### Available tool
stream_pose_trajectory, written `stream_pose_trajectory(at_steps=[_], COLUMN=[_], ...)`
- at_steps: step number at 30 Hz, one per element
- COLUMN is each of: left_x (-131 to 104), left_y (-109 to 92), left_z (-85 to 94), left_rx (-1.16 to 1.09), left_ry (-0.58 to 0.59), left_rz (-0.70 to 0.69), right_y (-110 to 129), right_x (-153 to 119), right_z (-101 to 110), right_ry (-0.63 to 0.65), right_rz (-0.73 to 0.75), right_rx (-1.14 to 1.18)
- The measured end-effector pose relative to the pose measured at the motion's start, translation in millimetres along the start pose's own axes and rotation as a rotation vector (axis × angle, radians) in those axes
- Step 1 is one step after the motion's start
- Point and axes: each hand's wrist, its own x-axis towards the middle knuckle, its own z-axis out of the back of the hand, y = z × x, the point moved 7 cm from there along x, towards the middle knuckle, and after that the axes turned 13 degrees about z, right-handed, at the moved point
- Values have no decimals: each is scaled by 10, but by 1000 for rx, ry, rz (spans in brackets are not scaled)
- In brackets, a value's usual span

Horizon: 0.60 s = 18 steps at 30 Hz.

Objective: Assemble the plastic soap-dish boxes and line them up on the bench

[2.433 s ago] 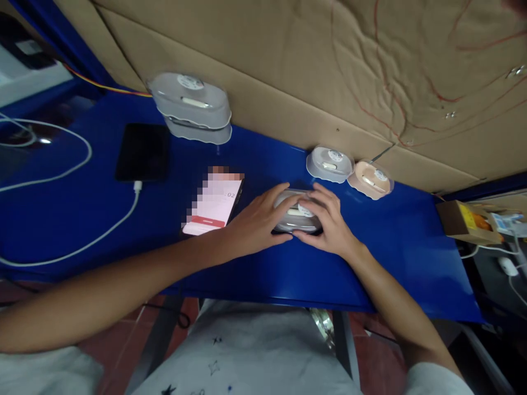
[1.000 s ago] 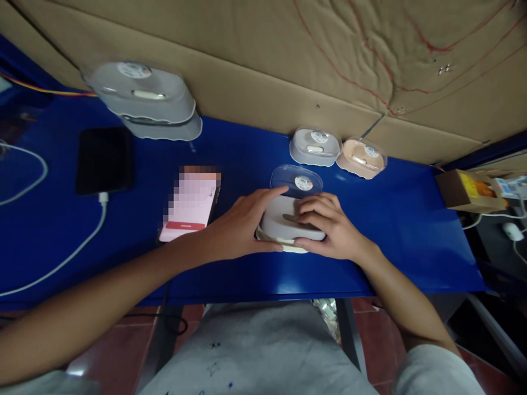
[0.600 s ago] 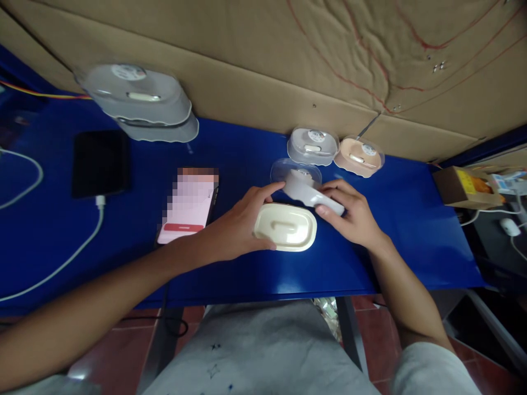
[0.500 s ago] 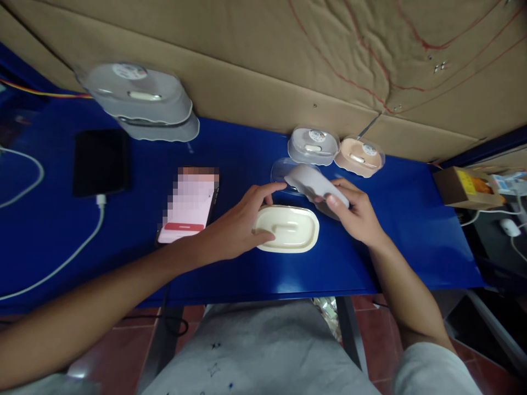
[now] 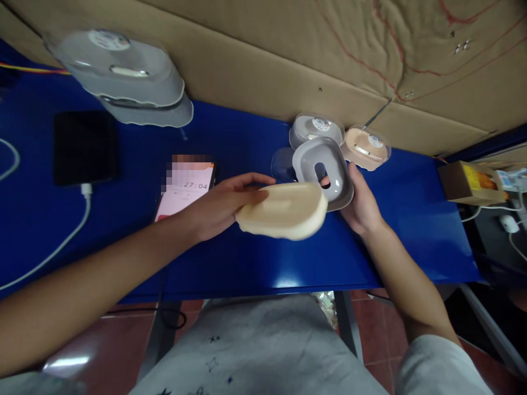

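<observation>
I have the cream oval tray (image 5: 284,214) pinched at its left end in my left hand (image 5: 220,204), so most of it juts rightward out of the grip, raised over the blue table (image 5: 255,269). My right hand (image 5: 363,203) is closed on the right side of the grey oval shell (image 5: 338,170), a fingertip showing through its slot. The tray's right end overlaps the shell in my view; I can't tell whether they touch. Just beyond lie a clear cover (image 5: 282,164), the lidded grey box (image 5: 300,131) and the lidded peach box (image 5: 358,141).
</observation>
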Motion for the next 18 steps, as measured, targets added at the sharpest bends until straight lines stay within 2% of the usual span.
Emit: stream_pose_trajectory(at_steps=[3,6,9,13,18], left_x=[-55,-53,-3,34,41], left_y=[3,34,53,32,16], left_z=[-43,-90,-108,-113,-110], left_rx=[85,101,47,-16,-126], left_ry=[-23,22,99,162,184], left_rz=[-46,-32,-20,-40,-20], right_y=[259,520,618,583,555], right_x=[-99,-276,-430,-507,-502], right_z=[-88,-277,-470,-632,-662], right_ry=[70,196,319,447,490], right_rz=[322,662,873,964,990], right_rx=[-321,-600,-795,-921,-971])
